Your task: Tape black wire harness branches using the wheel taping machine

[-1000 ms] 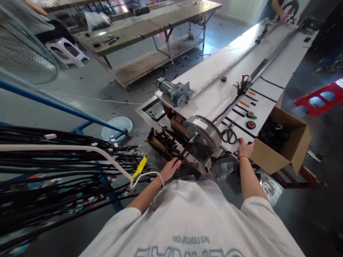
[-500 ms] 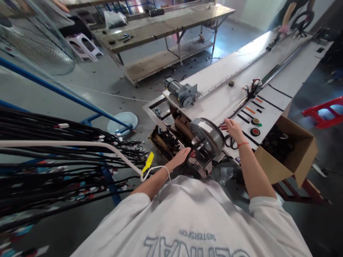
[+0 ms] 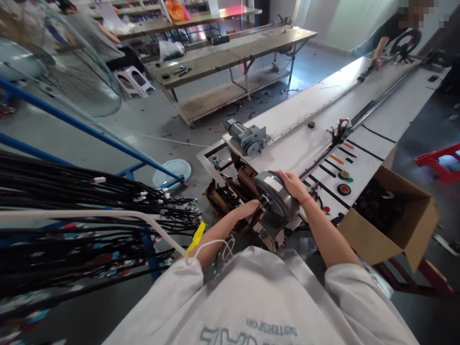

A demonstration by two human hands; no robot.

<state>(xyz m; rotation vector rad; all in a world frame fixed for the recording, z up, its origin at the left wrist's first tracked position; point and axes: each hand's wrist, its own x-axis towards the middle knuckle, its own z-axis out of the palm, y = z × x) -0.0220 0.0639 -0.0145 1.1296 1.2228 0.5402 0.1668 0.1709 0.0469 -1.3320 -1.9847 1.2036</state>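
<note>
A grey, round drum-like wheel (image 3: pixel 275 191) with a white label stands upright at the near end of the long white table. On its upper right rim rests my right hand (image 3: pixel 293 184), fingers curved over the edge. My left hand (image 3: pixel 250 209) is closed at the left side of the hub, by a dark bar-like part (image 3: pixel 264 203); what lies inside its fingers is hidden. A grey motor (image 3: pixel 244 136) with a pulley sits on the table beyond the wheel.
Several black and orange strips (image 3: pixel 336 159) and tape rolls (image 3: pixel 344 189) lie on the white table (image 3: pixel 287 148). An open cardboard box (image 3: pixel 420 225) stands at right. Black cable bundles (image 3: pixel 89 201) hang at left near a fan (image 3: pixel 84 72). Another person's hand (image 3: pixel 379 60) is at the far end.
My right hand has moved left onto the wheel's rim; before, it was apart from it on the right. My left hand has shifted slightly toward the hub. The view has tilted up.
</note>
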